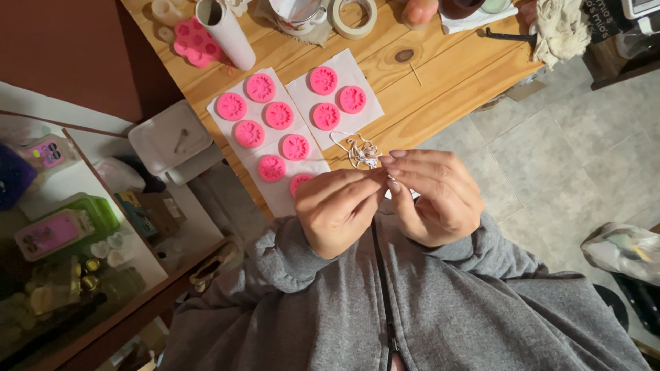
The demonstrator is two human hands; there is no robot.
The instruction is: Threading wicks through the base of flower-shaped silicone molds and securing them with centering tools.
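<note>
Where hands (385, 196) meet, perhaps pinching string (362, 152)

A wooden table (440, 82) carries white sheets (347, 75) with pink moulds (279, 115) and a tape roll (354, 17).

Head-worn camera, looking steeply down.

It faces the near edge of the wooden worktop (447, 75), close above the left hand (337, 209) and right hand (433, 196), grey sleeves at the bottom edge and tiled floor (570, 158) to the right.

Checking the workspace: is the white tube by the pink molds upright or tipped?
Upright: the white tube stands on end, its open mouth facing the camera.
</note>
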